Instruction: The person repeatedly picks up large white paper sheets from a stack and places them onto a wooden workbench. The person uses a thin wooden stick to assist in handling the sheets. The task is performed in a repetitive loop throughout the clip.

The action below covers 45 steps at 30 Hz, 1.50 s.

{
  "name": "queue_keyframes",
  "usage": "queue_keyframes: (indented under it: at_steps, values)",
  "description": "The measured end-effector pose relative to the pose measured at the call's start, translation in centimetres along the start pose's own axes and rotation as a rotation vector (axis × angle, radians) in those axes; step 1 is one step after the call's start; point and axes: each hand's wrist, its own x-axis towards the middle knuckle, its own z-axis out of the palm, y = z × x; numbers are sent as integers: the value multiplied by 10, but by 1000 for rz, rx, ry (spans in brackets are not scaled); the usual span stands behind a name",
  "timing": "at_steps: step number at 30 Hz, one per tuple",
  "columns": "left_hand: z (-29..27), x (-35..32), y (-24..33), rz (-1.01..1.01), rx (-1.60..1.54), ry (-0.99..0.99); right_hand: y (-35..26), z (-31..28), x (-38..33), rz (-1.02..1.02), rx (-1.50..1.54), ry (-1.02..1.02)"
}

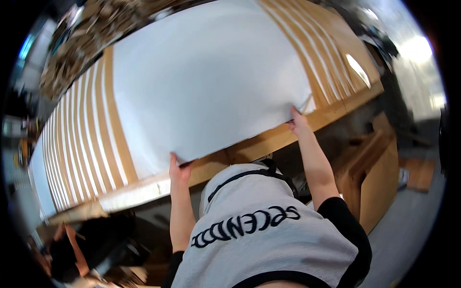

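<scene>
a: where are we with the big white sheet [206, 81]?

b: we have it by its near edge. our left hand [178, 169] is pinched on the lower left corner, fingers curled under and thumb on top, and our right hand [297, 120] is clamped on the lower right corner the same way. both are grasping the sheet, neither one is loose.

a: and where does the sheet lie?

b: spread over the wooden table [269, 141], across the middle of it, covering most of the row of white strips [77, 139] that show at the left and again at the far right. its near edge hangs just past the table's front rail, where our hands are.

a: so which step do we judge this to be?

b: placing or shifting the sheet, we think; it looks flat already, with only the near edge lifted a little.

a: what does the next move call for?

b: an even pull or push with both hands together, so the sheet stays square and doesn't crease, and a low lift, so the strips beneath aren't dragged out of line.
</scene>
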Motion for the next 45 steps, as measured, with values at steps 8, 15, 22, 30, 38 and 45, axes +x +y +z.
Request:
queue_keyframes:
  at_steps: [8, 15, 22, 30, 38, 45]
  values:
    - [8, -3, -9, 91, 33, 111, 4, -24, 33, 17, -149, -98]
    - [8, -12, -12, 131, 138, 148, -13, -24, 9, 110, -270, -176]
    - [9, -52, -67, 281, 397, 451, -12, -64, -36, 153, -344, -464]
    - [13, -88, -261, -97, 685, 97, -17, -171, -126, 110, -1378, -1027]
    - [36, -142, -402, -262, 1729, -504, -38, -313, -120, 37, -885, -987]
    - [118, -155, -478, -294, 2125, -810, -46, -412, -108, 169, -516, -852]
